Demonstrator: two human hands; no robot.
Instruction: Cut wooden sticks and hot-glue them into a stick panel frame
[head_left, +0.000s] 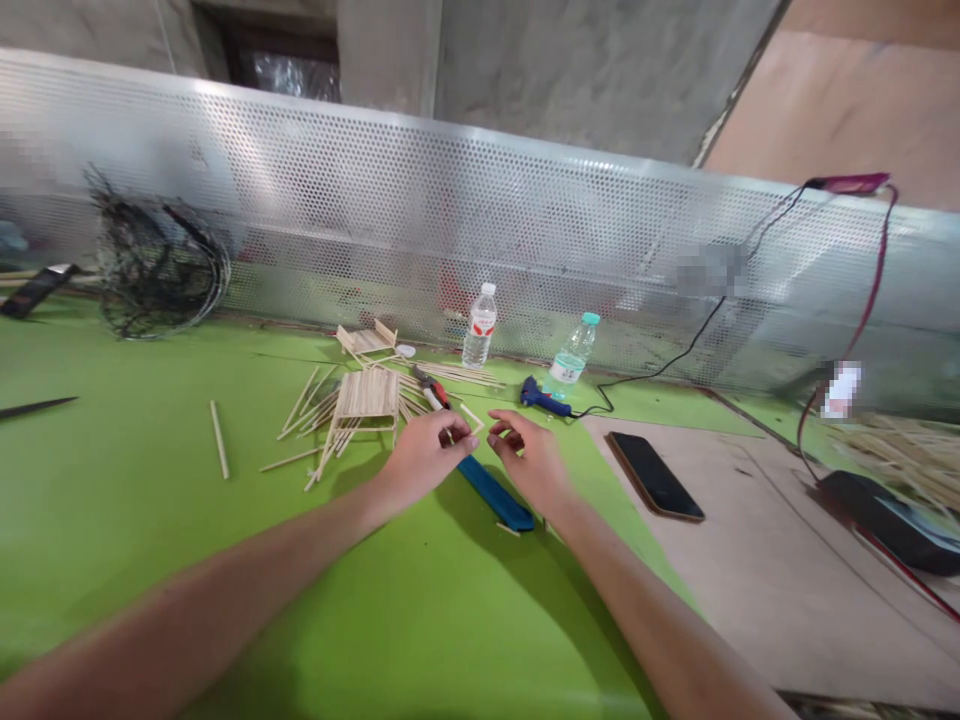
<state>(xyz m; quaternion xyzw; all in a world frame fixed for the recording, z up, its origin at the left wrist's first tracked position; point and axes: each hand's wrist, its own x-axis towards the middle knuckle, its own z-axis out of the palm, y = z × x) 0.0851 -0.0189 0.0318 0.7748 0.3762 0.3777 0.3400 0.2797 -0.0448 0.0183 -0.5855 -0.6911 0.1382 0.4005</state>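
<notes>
My left hand (429,448) pinches a small joint of thin wooden sticks (472,420), which meet at an angle near the thumb tip. Just to its right, my right hand (529,455) has its fingers curled but apart, with nothing visible between them. Below both hands a long blue tool or handle (499,495) lies on the green table; its kind is unclear. Behind my left hand is a cutting tool with red handles (433,390), partly hidden. A small wooden-stick model like a little bench (367,395) stands to the left, among scattered loose sticks (304,415).
At the back stand two plastic bottles, one with a white cap (480,330) and one with a green cap (574,355). A blue glue gun (544,397) trails a cord. A phone (655,476) lies right, a wire bundle (161,265) far left, and a knife blade (37,408) left.
</notes>
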